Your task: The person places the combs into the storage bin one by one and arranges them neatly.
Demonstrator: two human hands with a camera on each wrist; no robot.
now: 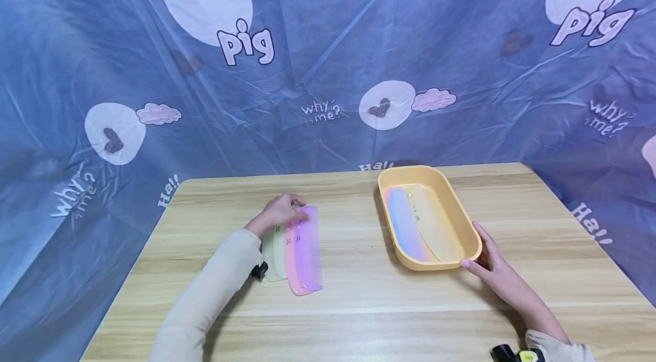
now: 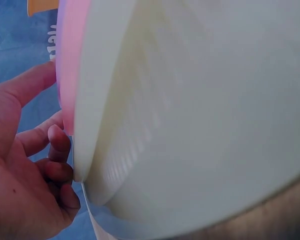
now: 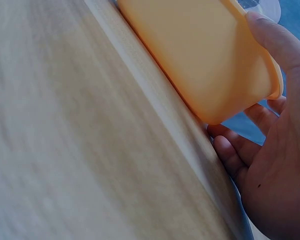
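My left hand (image 1: 281,212) is at the far end of a fanned row of combs on the table. Its thumb and forefinger pinch the upper end of the purple comb (image 1: 308,254), the rightmost one. A pink comb (image 1: 291,259) lies partly under it, with pale green combs (image 1: 277,256) to the left. In the left wrist view, a pale comb (image 2: 200,115) fills the foreground, and the other fingers curl beside the comb ends. My right hand (image 1: 494,265) holds the near right corner of a yellow tray (image 1: 458,208), thumb on the rim, fingers along the outside.
Inside the tray lie a blue-and-pink rainbow comb (image 1: 405,225) and a yellow comb (image 1: 429,219) side by side. Everything rests on a wood-grain table (image 1: 353,316). A blue printed cloth (image 1: 328,26) hangs behind its far edge.
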